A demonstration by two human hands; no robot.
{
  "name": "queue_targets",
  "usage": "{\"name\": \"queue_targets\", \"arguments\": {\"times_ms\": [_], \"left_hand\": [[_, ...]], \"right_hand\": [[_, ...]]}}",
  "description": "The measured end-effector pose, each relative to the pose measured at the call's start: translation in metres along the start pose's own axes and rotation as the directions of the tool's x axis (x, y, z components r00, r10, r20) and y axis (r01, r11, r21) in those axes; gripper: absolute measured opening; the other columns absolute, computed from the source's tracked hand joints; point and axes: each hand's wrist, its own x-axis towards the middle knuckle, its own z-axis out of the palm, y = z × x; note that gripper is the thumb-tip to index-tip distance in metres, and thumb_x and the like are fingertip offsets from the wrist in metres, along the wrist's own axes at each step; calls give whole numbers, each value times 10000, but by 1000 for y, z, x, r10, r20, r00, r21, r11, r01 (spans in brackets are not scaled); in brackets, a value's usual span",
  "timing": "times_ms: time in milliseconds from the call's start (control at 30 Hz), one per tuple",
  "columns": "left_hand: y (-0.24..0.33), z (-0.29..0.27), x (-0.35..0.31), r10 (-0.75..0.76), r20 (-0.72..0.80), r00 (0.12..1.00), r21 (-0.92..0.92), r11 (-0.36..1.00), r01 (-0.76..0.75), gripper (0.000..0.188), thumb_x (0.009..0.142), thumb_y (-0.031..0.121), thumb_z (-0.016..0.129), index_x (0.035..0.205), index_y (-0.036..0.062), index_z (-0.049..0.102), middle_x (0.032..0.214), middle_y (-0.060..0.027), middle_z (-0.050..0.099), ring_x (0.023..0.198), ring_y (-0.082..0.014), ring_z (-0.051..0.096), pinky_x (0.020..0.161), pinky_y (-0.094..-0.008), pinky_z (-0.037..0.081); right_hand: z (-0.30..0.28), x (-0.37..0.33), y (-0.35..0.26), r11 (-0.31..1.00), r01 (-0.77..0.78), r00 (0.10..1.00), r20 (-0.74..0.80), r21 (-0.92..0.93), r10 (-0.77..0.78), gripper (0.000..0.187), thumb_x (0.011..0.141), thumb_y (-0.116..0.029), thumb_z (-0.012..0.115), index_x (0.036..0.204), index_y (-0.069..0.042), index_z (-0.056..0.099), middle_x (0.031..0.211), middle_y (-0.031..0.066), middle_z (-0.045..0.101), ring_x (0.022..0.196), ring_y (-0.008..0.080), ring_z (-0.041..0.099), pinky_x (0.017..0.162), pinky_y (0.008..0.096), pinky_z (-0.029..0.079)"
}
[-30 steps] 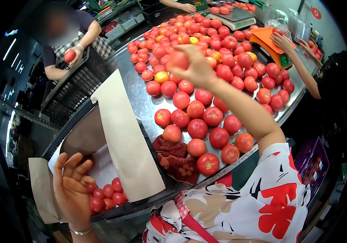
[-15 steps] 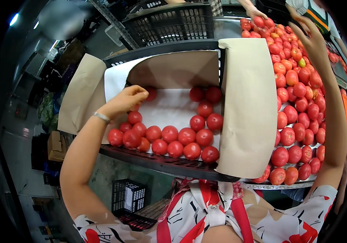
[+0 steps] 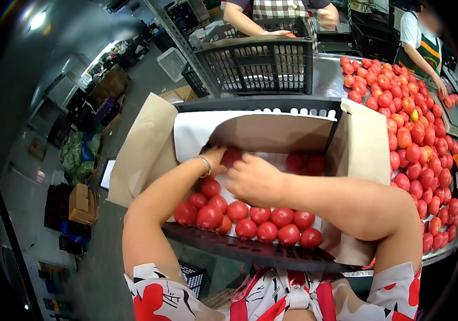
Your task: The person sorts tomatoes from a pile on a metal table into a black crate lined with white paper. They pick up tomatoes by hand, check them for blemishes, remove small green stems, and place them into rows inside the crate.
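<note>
Since half a second ago, the right hand (image 3: 258, 182) has swung from above the loose tomatoes into the lined black crate (image 3: 239, 247), where the left hand (image 3: 215, 159) also is. At far left, a brown cardboard box (image 3: 83, 204) is on the floor. Next comes the crate's left brown paper flap (image 3: 143, 150), folded outward, beside a white sheet (image 3: 192, 134) along the inner wall. Inside, tomatoes (image 3: 267, 231) cover the left part and the front, with bare liner behind them. Low over the liner, the left forearm slants in, its fingers bent near a dark red tomato (image 3: 232, 156) toward the back left; whether they grip it, I cannot tell. The right forearm crosses from the right, its fingers curled, their tips hidden. Behind its wrist sit two tomatoes (image 3: 305, 163). A second black crate (image 3: 261, 69) stands beyond, a co-worker's hand (image 3: 277, 32) at its top. Rightmost, loose tomatoes (image 3: 412, 152) spread across the metal surface (image 3: 326, 72).
</note>
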Motion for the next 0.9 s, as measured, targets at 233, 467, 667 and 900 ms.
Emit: {"name": "queue_targets", "arguments": {"times_ms": [233,467,667,900], "left_hand": [[17,19,14,48,-121,991,124,992,-33,800,631,353,681,1304,120,316,1210,-234,419,1133,-382,417,943,-421,343],[75,53,1,168,5,986,-54,984,-168,681,631,289,676,1244,122,432,1237,-249,385,1097,-390,464,928,-418,403],[88,22,7,131,31,991,-917,398,-24,479,762,460,549,1011,53,513,796,-133,604,659,-253,600,544,-317,460],[108,-7,-10,173,162,972,-966,-173,192,511,846,563,320,854,93,522,593,-74,537,427,-183,483,349,-248,308]], "right_hand": [[8,-16,24,909,-369,662,741,193,112,275,776,-306,629,908,-68,663,902,114,650,882,264,623,718,383,486],[-3,-23,29,857,-470,661,727,212,183,328,784,-352,625,894,-43,630,862,159,642,860,318,618,732,404,492],[15,-28,52,783,-614,508,808,97,298,514,745,-301,680,1136,-22,497,1005,182,599,930,326,598,779,404,487],[15,-25,55,557,-740,662,551,377,508,738,699,-285,714,1287,-25,352,1148,221,450,1016,366,536,874,399,446]]}}
